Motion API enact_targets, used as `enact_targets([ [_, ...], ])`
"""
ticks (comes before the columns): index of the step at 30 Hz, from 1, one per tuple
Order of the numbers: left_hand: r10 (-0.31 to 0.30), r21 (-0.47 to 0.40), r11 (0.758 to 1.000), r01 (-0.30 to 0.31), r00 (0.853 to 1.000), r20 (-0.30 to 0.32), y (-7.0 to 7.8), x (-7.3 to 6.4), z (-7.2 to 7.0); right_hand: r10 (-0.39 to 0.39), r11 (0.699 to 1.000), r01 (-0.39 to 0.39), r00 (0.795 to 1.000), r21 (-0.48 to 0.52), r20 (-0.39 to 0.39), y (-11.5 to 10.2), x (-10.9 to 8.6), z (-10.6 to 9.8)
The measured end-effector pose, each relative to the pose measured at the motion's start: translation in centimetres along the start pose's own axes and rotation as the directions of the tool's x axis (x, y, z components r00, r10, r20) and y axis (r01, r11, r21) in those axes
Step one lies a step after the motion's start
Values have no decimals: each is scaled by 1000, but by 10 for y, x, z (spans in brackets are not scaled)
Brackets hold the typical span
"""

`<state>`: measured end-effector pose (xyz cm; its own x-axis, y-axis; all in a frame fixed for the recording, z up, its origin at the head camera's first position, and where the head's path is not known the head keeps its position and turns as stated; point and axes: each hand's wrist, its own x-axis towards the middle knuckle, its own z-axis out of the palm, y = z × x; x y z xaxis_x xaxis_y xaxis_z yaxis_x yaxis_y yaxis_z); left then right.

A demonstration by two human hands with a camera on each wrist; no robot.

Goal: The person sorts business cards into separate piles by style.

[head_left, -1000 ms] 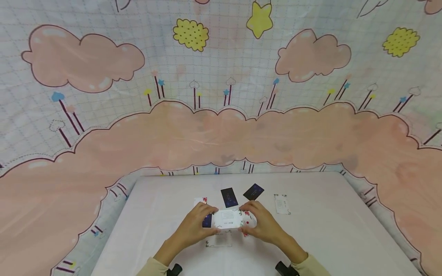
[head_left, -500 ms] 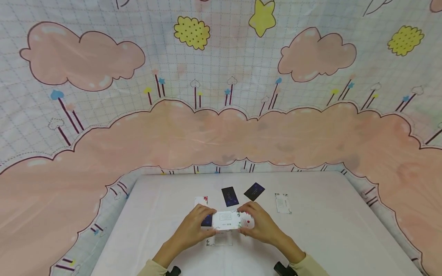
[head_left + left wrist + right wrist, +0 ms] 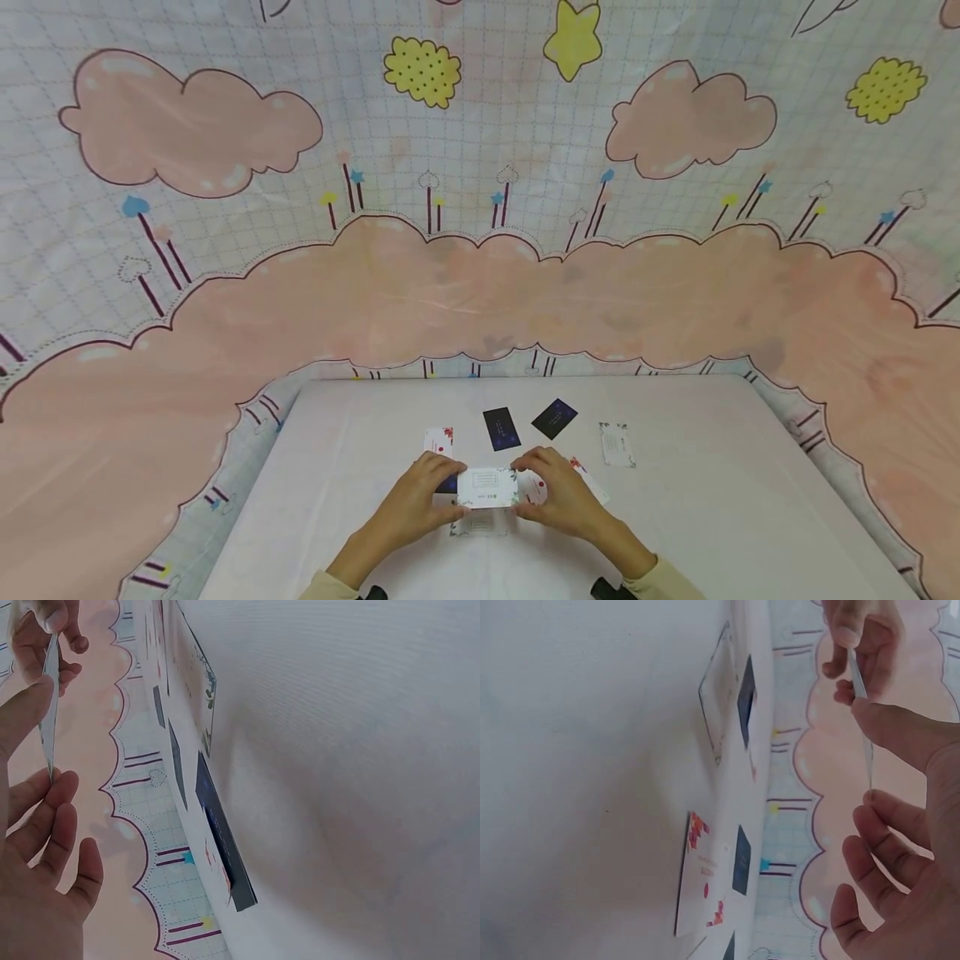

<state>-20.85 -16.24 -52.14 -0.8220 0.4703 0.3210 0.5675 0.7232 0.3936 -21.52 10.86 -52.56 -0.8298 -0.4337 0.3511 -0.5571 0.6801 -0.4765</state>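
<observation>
A white business card (image 3: 487, 488) with printed text and leafy corners is held level between both hands above the table. My left hand (image 3: 422, 493) pinches its left end between thumb and fingers. At the other end, my right hand (image 3: 553, 492) grips it in the same way. Edge-on, the card (image 3: 50, 712) looks thin in the left wrist view. Beneath the hands lie a white card with leafy corners (image 3: 478, 525), a dark blue card (image 3: 447, 485) partly hidden by the left hand, and a red-flowered white card (image 3: 703, 874) partly covered by the right hand in the head view.
Farther back on the white table (image 3: 712, 500) lie two dark cards, one upright-facing (image 3: 502, 429) and one slanted (image 3: 555, 418). A white leafy card (image 3: 617, 445) is to the right, and a red-flowered card (image 3: 438, 442) lies beyond the left hand. A patterned cloth (image 3: 480, 292) hangs behind.
Both hands and the held card have come slightly lower in the head view, toward the person. More of the red-flowered card beside the right hand now shows. The grip is unchanged.
</observation>
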Motion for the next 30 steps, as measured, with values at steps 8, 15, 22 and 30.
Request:
enact_targets([
  [8,10,34,999,-11,1000,14,-5,-6,5,14,1000,-15,999,17,42,1,-2,9],
  [15,-28,20,999,27,998,62,-8,-11,12,16,1000,-15,997,-11,75,0,-5,17],
  [22,-30,27,999,28,996,79,-14,-11,15,64,997,-58,992,-56,110,1,-2,27],
  [30,-19,49,999,14,996,89,-22,-10,19,78,993,-66,989,-93,127,4,1,38],
])
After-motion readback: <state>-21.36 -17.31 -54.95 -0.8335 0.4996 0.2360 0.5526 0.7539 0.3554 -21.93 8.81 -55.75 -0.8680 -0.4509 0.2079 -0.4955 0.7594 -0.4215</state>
